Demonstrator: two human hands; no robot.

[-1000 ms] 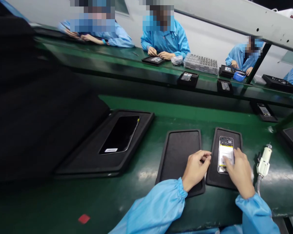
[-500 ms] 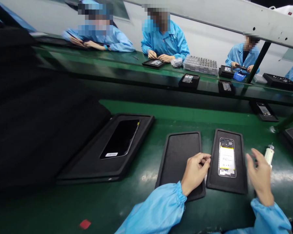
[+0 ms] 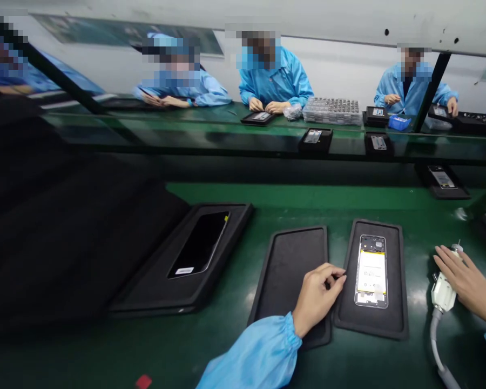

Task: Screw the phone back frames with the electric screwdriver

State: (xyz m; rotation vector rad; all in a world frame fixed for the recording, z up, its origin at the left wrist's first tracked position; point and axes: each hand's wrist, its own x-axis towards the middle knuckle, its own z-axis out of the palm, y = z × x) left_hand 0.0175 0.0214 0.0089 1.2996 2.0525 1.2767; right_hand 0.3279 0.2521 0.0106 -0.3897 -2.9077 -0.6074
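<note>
My left hand rests curled on the right edge of an empty black tray, fingertips pinched on something too small to make out. Beside it, an opened phone with a white and yellow battery lies face down in a second black tray. My right hand lies with fingers stretched over a white electric screwdriver that rests on the green belt with its grey cable trailing toward me.
A larger black tray holding a dark phone sits to the left, beside a big black cover. Across the line, several people in blue coats work at a far bench with more trays and a stack of clear part trays.
My right hand has left the phone and moved right onto the screwdriver. My left hand has stayed curled at the tray edge. The view has tilted up slightly.
</note>
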